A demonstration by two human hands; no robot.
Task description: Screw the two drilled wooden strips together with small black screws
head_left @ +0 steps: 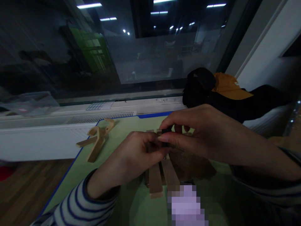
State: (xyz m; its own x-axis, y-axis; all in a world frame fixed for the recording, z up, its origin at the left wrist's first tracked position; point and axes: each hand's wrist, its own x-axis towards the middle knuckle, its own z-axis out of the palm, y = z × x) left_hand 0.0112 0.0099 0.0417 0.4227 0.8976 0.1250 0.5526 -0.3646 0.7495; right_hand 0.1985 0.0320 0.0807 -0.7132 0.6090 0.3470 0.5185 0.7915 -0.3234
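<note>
My right hand [197, 128] is closed in a pinch on a small black piece [166, 133], whose kind I cannot make out. Close against it from the left, my left hand [138, 150] has its thumb and fingers drawn together; what they hold is hidden behind them. Below both hands, two light wooden strips [155, 180] point towards me. A small shiny metal spot [165, 158], perhaps a screw, shows on the right-hand strip just under my left fingertips. The far ends of the strips are partly covered by my fingers.
Joined wooden parts [100, 139] lie on the green table [127, 124] at the left. A brown sheet-like patch [190, 166] is under my right hand. A pixelated lilac area [188, 205] is nearest me. By the window, an orange-brown cap [229, 86] rests on black cloth.
</note>
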